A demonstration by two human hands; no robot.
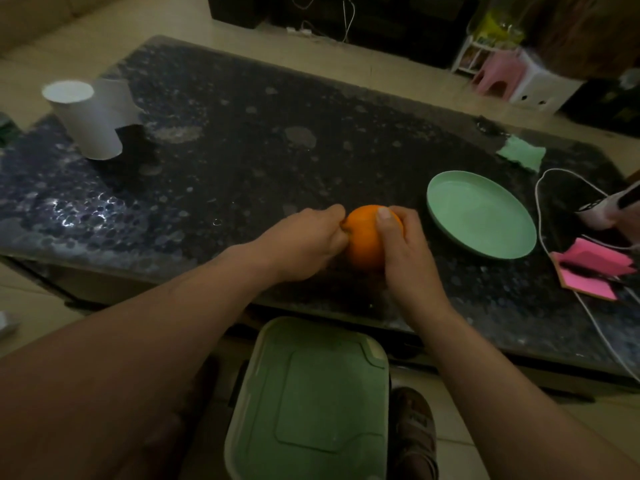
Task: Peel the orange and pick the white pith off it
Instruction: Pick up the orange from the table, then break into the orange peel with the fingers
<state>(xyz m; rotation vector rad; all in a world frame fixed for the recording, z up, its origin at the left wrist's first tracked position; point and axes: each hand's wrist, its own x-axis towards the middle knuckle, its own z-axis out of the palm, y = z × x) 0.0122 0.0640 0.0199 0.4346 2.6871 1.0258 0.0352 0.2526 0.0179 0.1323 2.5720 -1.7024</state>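
Both your bare forearms reach forward, converging. Your right hand (408,251) wraps the orange (365,240), thumb laid over its top. Your left hand (304,240) is curled, thumb and fingertips pinching its left side.

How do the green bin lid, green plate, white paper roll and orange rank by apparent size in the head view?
1. green bin lid, nearest the camera, which inflates it
2. green plate
3. white paper roll, close to the plate
4. orange, only partly visible
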